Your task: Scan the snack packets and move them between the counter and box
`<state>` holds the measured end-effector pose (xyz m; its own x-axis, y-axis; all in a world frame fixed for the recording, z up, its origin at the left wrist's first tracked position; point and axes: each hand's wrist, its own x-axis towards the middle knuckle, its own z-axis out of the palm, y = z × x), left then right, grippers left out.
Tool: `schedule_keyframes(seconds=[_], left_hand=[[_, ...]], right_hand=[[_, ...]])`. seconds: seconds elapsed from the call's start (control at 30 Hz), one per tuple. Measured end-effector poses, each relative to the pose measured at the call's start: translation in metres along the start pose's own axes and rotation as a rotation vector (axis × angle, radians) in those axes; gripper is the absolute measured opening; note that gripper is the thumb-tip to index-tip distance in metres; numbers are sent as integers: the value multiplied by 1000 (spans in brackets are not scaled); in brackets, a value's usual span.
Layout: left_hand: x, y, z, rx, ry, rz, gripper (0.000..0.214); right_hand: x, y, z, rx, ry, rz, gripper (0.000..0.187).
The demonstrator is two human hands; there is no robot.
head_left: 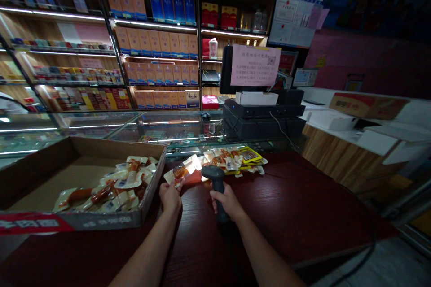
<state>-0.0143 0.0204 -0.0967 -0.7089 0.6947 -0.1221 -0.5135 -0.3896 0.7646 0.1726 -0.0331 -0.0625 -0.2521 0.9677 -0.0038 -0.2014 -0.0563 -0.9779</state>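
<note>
My right hand (226,202) is wrapped round the grip of a dark barcode scanner (217,184), its head pointing left and away from me. In my left hand (171,195) is the near end of a vacuum-packed sausage pack (178,171), tilted in front of the scanner. A bright patch lights the far part of the pack. Just beyond, a heap of similar packs (220,159) lies on the dark red table (269,206), with a yellow packet (251,154) at its right side. More sausage packs (111,188) are in an open cardboard box (84,222) left of my left hand.
A glass counter (175,128) runs behind the table. On it stand a monitor with a pink paper sign (256,66) and a black cash drawer (264,121). Shelves of boxed goods (158,42) line the back. A cable (372,233) hangs over the table's right edge.
</note>
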Motion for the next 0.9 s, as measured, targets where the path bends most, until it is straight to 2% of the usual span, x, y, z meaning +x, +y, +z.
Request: schedule_keyframes(seconds=[0.27, 0.47, 0.6, 0.73, 0.8, 0.9], left_hand=[[-7, 6, 3, 0, -4, -46, 23], [-25, 19, 15, -38, -48, -62, 25], [-34, 45, 31, -134, -108, -23, 24], [-21, 86, 39, -207, -132, 54, 15], [-6, 105, 35, -191, -99, 108, 13], [19, 126, 24, -157, 32, 177, 17]], right_hand=[[-1, 1, 1, 43, -11, 2, 49], [-7, -14, 12, 15, -34, -38, 46], [-7, -26, 22, -4, -55, -58, 43], [1, -32, 37, 0, -109, -73, 44], [6, -32, 48, -4, -155, -75, 45], [14, -33, 66, -34, -221, -73, 44]])
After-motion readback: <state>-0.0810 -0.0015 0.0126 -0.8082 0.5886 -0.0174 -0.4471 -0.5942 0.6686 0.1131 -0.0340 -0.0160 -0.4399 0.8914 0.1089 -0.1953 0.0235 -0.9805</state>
